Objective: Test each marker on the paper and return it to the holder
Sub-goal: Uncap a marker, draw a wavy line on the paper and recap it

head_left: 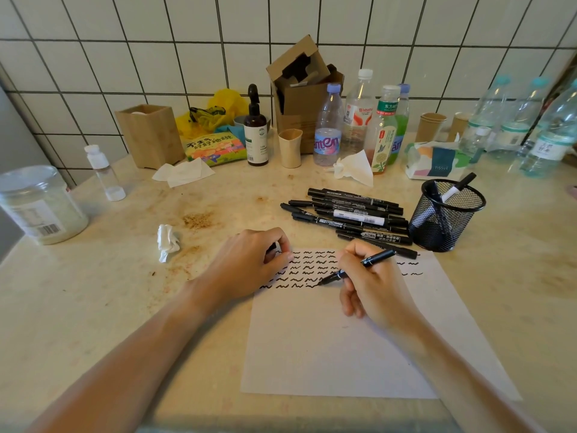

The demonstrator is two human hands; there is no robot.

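Two bare forearms in view, left hand (pixel 249 264) and right hand (pixel 374 282) both ungloved (no sleeves, rings, watch or bands visible); nails short, unpainted.

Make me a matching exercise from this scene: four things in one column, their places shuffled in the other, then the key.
1. black marker
2. black mesh holder
3. crumpled white tissue
4. white paper sheet

A. right of the loose marker pile
B. under both hands
C. held in the right hand
D. left of the left hand

Pairs: 1-C, 2-A, 3-D, 4-B
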